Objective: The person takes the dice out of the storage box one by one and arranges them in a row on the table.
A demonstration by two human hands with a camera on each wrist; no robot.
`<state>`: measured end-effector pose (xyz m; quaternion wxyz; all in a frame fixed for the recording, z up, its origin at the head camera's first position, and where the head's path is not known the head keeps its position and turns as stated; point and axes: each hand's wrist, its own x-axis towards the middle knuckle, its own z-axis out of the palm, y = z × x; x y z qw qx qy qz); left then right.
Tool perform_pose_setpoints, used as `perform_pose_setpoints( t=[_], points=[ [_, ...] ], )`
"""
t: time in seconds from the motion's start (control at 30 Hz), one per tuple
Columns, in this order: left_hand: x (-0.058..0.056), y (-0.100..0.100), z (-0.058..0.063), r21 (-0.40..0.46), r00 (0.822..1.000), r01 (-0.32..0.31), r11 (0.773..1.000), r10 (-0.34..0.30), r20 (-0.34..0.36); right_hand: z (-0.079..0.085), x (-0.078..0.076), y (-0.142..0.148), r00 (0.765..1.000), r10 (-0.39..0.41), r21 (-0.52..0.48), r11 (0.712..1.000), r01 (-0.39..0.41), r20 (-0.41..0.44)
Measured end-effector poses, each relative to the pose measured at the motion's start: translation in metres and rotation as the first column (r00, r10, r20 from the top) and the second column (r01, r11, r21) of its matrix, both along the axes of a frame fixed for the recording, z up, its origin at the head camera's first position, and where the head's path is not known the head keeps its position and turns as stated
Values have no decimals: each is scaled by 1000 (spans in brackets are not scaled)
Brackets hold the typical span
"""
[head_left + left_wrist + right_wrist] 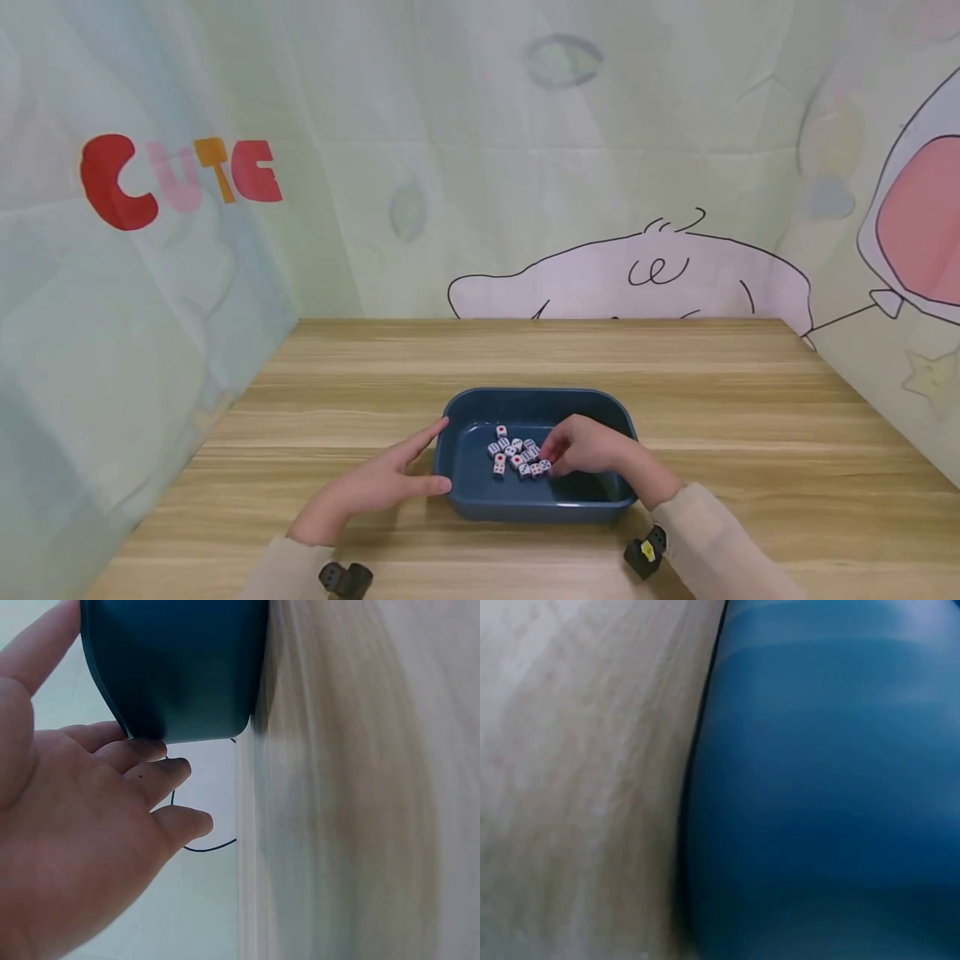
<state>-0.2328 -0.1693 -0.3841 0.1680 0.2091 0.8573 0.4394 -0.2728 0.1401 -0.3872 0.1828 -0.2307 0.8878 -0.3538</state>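
A dark blue rectangular tray (536,511) with rounded corners stands on the table. Several white dice (517,460) with red and dark pips lie clustered inside, left of its middle. My left hand (382,479) spans the tray's left end, thumb at the near corner and fingers at the far one. The left wrist view shows those fingers (161,780) spread and relaxed against the tray's end wall (180,675). Reaching in over the right side, my right hand (585,446) has bent fingers down at the cluster's right edge. I cannot tell whether it pinches a die.
The wooden table (360,375) extends around the tray on all sides. Behind it hangs a pale printed curtain (375,167) with cartoon drawings. Black wrist devices sit at both sleeves. The tray's outer wall (825,787) fills much of the right wrist view.
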Motion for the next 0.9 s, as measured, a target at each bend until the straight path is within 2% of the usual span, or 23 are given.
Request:
perform_pose_setpoints(
  t=[0.3, 0.6, 0.73, 0.9],
  points=[
    [-1, -1, -2, -3, 1000, -5, 1000, 5, 2, -1, 0, -4, 999, -36, 41, 999, 36, 11],
    [-1, -1, -3, -5, 1000, 5, 1000, -5, -2, 2, -1, 3, 998, -7, 43, 999, 9, -64],
    [-1, -1, -4, -4, 1000, 3, 1000, -3, -3, 9, 0, 8, 997, -15, 10, 1000, 16, -75],
    [-1, -1, -3, -1, 1000, 5, 1000, -5, -6, 26, 6, 16, 995, -44, -63, 997, 39, -85]
  ],
)
